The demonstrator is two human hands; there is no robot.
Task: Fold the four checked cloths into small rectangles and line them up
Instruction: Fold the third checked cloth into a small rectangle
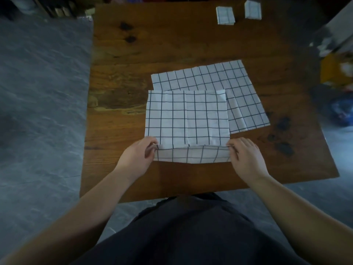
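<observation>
A white cloth with a black check (187, 115) lies flat near the front of the wooden table (172, 44). Its near edge is turned up and over in a narrow flap. My left hand (138, 153) pinches the flap's left corner and my right hand (246, 155) pinches its right corner. A second checked cloth (238, 87) lies spread out behind it, partly covered by the first. Two cloths folded into small rectangles sit side by side at the far right: one (225, 15) and the other (253, 9).
Dark knots mark the table top at the far left (127, 32) and near the right edge (282, 136). Grey stone floor (42, 92) lies to the left. Blurred yellow and blue objects (336, 87) sit beyond the table's right side.
</observation>
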